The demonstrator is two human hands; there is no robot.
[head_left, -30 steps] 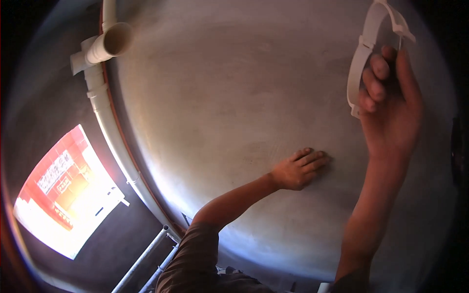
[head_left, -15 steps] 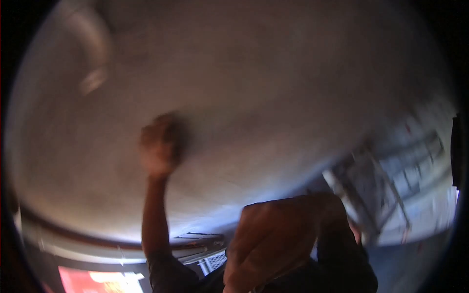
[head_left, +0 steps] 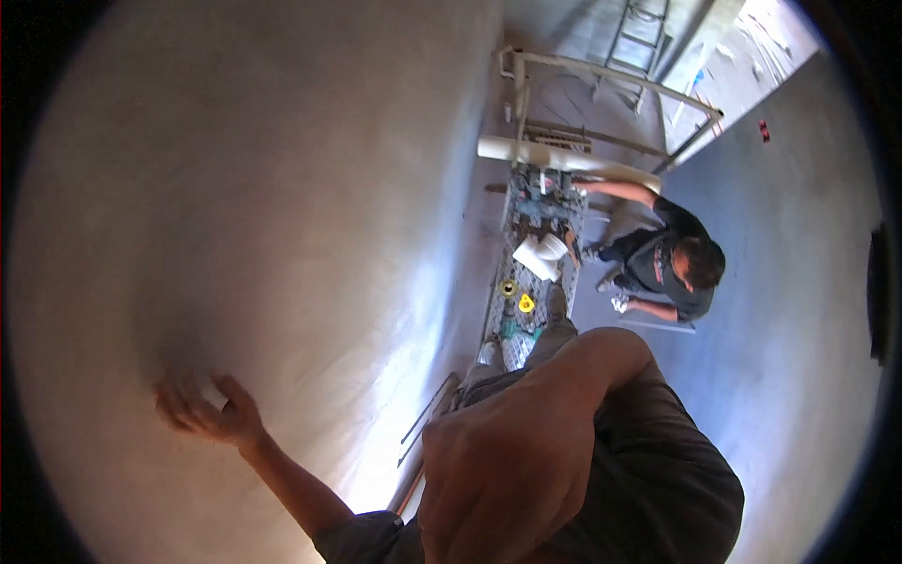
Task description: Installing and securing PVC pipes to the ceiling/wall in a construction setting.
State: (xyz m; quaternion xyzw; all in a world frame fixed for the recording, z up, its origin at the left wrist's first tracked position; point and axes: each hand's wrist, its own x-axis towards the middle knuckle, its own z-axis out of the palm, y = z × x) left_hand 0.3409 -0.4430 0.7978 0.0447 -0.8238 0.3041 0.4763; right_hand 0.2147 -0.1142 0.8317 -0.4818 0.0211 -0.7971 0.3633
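Spreading beside the wall, left hand is empty; right hand bends, grip unclear

From my remote seat I see a dull grey-brown left wall and a blue-grey right wall. The platform shows grey diamond mesh, the pipe fitting white, a small item bright yellow; a co-worker's shirt is dark with reddish print.

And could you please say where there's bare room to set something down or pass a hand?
For a hand, the wall is bare between the left hand and the platform. For setting down, only a little mesh shows between the feet. The platform's middle, with a white fitting and yellow items, and far end, by the long pipe, look crowded.
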